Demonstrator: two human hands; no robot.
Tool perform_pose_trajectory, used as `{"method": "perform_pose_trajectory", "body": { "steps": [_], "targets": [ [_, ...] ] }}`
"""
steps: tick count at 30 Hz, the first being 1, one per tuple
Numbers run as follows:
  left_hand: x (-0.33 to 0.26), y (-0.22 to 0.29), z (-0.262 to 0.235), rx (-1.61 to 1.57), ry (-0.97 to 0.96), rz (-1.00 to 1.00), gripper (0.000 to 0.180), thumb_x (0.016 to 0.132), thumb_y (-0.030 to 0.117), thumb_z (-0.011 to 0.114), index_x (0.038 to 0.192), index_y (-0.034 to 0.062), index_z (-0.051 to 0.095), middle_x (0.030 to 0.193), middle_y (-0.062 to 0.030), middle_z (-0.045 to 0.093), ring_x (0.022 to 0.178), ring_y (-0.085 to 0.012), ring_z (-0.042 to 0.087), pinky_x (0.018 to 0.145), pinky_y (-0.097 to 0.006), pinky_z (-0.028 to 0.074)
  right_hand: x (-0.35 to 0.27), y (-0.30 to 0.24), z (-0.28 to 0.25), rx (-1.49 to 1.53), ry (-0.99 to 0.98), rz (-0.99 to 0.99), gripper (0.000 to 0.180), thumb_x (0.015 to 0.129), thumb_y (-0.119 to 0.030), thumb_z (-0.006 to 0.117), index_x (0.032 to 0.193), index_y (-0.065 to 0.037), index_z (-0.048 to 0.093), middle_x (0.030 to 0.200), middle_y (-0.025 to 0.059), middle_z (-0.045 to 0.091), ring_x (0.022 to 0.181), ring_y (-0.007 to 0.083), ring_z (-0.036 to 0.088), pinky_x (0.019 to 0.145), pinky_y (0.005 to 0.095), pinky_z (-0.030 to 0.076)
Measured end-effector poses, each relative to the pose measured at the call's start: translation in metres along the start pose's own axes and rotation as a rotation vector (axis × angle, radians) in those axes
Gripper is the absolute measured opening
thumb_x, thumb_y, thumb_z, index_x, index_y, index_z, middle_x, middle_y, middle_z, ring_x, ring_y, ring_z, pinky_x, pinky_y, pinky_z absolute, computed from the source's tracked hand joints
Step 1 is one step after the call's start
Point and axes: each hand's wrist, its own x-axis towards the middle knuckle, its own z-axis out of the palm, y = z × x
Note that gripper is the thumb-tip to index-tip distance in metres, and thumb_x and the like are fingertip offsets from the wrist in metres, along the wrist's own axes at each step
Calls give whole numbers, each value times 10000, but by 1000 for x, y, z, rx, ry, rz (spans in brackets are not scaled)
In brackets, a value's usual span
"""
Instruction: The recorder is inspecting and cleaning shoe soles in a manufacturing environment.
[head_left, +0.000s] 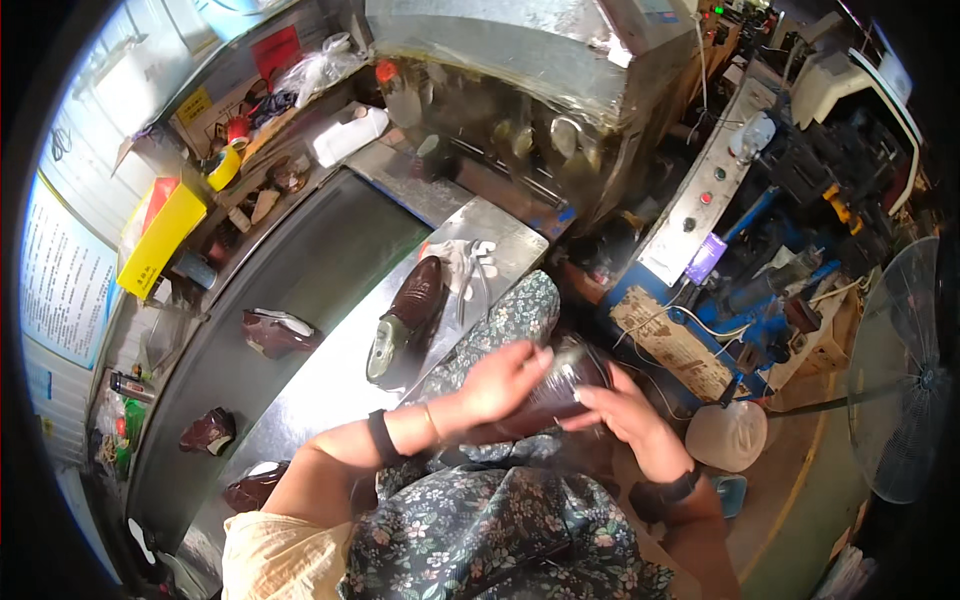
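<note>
A glossy dark brown shoe lies over my lap, its surface streaked by motion blur. My right hand grips its right side, thumb and fingers spread around it. Close to the shoe's upper left side is my left hand, its fingers and thumb drawn together; whatever they hold is too small or blurred to tell. To the left, a brown shoe with a pale green last in it rests on the metal table. Beyond it lie a white work glove and metal pincers.
Brown shoe uppers sit along the dark conveyor belt at left. A large metal-cased machine stands ahead. To the right are a blue machine, a white plastic jug and a standing fan.
</note>
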Motion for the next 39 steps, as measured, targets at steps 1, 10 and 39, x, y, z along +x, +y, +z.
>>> {"method": "perform_pose_trajectory", "body": {
  "steps": [1, 10, 39],
  "targets": [
    [-10, -10, 4, -10, -1, 194, 450, 968, 433, 494, 1157, 33, 571, 1125, -214, 603, 1075, -384, 570, 916, -431, 449, -1, 7, -4, 0, -48, 90, 589, 890, -179, 614, 1407, -29, 375, 1249, 148, 562, 1052, 269, 622, 861, 433, 538],
    [-51, -130, -82, 390, 696, -139, 762, 735, 248, 776, 1352, -10, 410, 1257, -236, 542, 1152, -403, 540, 984, -450, 440, 69, 30, -29, 389, 376, -34, 517, 817, -292, 553, 1240, 3, 519, 1228, 186, 590, 1119, 360, 592, 890, 565, 502],
    [1, -34, -26, -1174, -118, -70, 413, 969, 226, 567, 1302, -6, 495, 1257, -95, 587, 1160, -198, 548, 1033, -340, 399, -15, -20, 4, -209, 332, -414, 825, 710, 12, 686, 1465, -17, 354, 1401, 98, 478, 1224, 174, 494, 1052, 309, 363]
  ]
}}
